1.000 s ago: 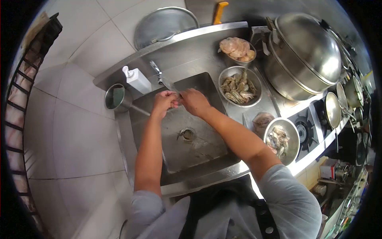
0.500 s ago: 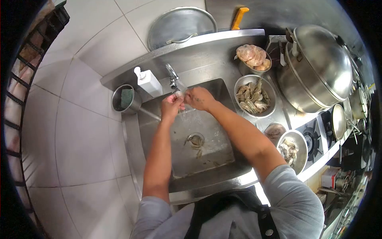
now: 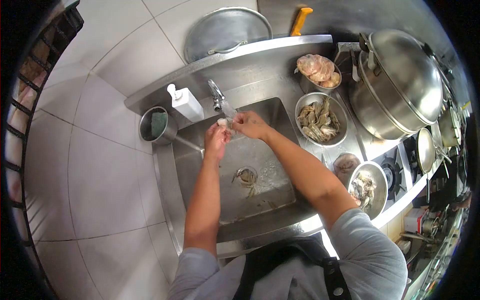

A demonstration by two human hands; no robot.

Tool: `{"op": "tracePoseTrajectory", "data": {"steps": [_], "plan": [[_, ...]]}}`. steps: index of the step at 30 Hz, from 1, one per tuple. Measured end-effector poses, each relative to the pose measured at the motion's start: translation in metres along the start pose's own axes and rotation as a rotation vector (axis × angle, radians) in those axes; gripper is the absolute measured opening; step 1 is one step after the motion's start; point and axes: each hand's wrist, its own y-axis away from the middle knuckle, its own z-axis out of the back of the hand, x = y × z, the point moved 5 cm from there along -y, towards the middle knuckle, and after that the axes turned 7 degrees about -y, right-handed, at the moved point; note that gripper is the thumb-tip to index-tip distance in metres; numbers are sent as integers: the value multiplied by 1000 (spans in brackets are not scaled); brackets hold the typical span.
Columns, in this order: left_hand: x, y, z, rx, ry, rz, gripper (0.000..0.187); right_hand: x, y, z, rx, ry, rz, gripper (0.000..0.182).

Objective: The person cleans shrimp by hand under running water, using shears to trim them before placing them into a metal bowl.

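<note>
Both hands meet over the sink (image 3: 280, 112), right under the tap (image 3: 216, 93). The left hand (image 3: 217, 139) is closed around a small pale shrimp (image 3: 223, 122), whose end sticks up above the fingers, and water from the tap runs onto it. The right hand (image 3: 251, 125) comes in from the other side with its fingertips pinched on the same shrimp — the two hands touch there, at the back of the sink. Down in the sink, a heap of scraps (image 3: 245, 176) sits on the drain, with a few loose bits just beyond it towards the person. On the back ledge of the sink, to the left of the tap, stands a white soap bottle (image 3: 185, 102), and farther left a metal cup (image 3: 156, 125) holding a green sponge. Right of the sink, a steel bowl (image 3: 317, 119) is full of grey whole shrimp; behind it, a smaller bowl (image 3: 319, 70) is heaped with pinkish peeled ones. Nearer the person on that side stand two more bowls (image 3: 367, 186) with seafood, close together. A large lidded pot (image 3: 395, 82) stands well right of the sink, and a round lid (image 3: 227, 30) leans on the wall behind the tap — an orange handle (image 3: 301, 20) is beside it.
</note>
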Motion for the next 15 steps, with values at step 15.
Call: {"op": "tracePoseTrajectory", "data": {"steps": [15], "plan": [[-18, 2, -28, -392, -455, 4, 11, 27, 16, -1, -294, 502, 291, 19]]}}
